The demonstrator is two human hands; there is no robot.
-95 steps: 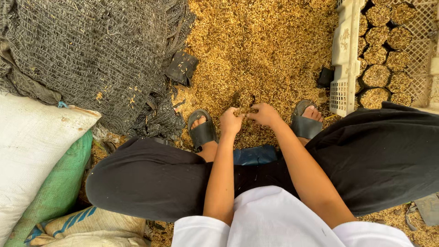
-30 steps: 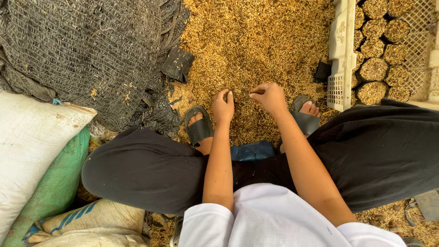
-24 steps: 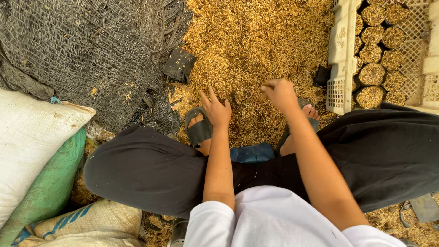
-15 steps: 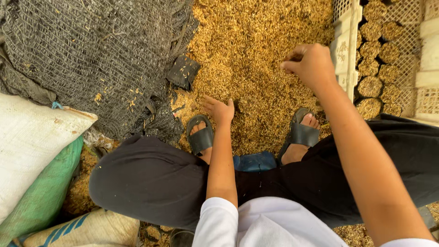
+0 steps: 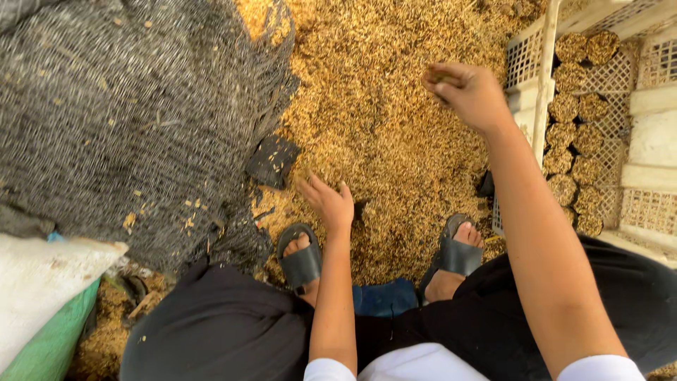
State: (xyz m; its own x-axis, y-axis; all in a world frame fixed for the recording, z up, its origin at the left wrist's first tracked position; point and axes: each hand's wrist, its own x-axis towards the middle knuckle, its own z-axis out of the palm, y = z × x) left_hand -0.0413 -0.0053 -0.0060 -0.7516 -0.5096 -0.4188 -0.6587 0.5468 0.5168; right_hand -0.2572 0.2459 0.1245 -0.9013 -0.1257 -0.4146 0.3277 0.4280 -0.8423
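Note:
A wide heap of golden-yellow husks [image 5: 395, 106] covers the ground in front of me. My left hand [image 5: 328, 201] lies flat on the husks near my left sandal, fingers spread, holding nothing. My right hand [image 5: 469, 92] is raised to the right, close to the white crate [image 5: 532, 77], its fingers closed around a small husk-filled pot of which only a sliver shows. Inside the crate stand several round husk-filled pots [image 5: 575, 113] in rows.
A dark mesh net [image 5: 134, 113] lies heaped on the left. A small black pot or bag [image 5: 273, 161] lies at its edge on the husks. White and green sacks [image 5: 42, 296] sit at the lower left. My feet wear dark sandals [image 5: 300, 257].
My hands were together over the husks near my feet. The right hand has lifted and swung right toward the crate; the left hand has opened and settled flat on the husks.

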